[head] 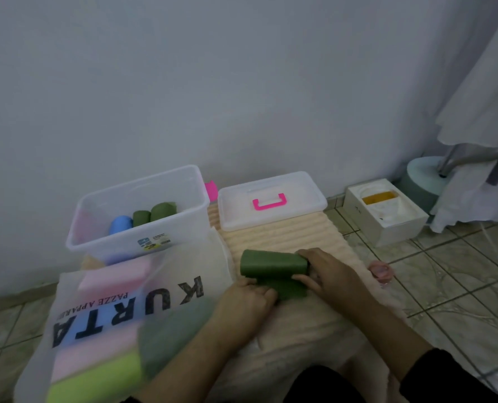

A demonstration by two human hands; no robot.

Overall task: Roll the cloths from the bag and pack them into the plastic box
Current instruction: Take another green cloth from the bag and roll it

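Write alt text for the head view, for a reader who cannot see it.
Both hands, left and right, roll a green cloth on a beige mat. To the left, a clear box holds one blue and two green rolls, with a bag of cloths in front; the lid lies beyond the mat.

I face a plain grey-white wall (pixel 242 82); beige floor tiles (pixel 460 286) meet it, pale fabric (pixel 480 97) hanging nearby.

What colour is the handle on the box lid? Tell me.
Bright pink. The handle sits on the clear lid, seen in the head view.
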